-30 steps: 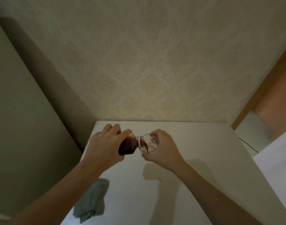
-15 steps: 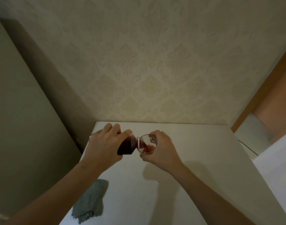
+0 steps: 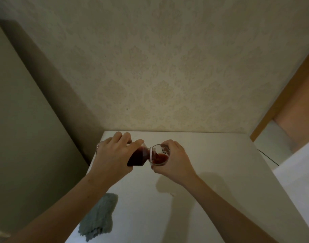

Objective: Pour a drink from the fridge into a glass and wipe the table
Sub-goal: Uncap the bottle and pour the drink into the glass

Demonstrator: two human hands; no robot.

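Note:
My left hand (image 3: 113, 158) grips a clear bottle of dark red drink (image 3: 138, 156), tipped sideways with its white-ringed neck over the rim of a small clear glass (image 3: 159, 155). My right hand (image 3: 174, 162) wraps around the glass from the right and holds it above the white table (image 3: 211, 172). Red liquid lies in the bottom of the glass. A grey-green cloth (image 3: 99, 218) lies crumpled on the table near its left edge, below my left forearm.
The table stands against a patterned wallpaper wall (image 3: 159, 76). A tall pale surface (image 3: 23, 128) rises close on the left. A dark cable (image 3: 267, 157) runs off the table's right edge, beside a wooden door frame (image 3: 281, 102).
The bottle has stayed tipped into the glass, and the red liquid in the glass has risen. Both hands have hardly moved.

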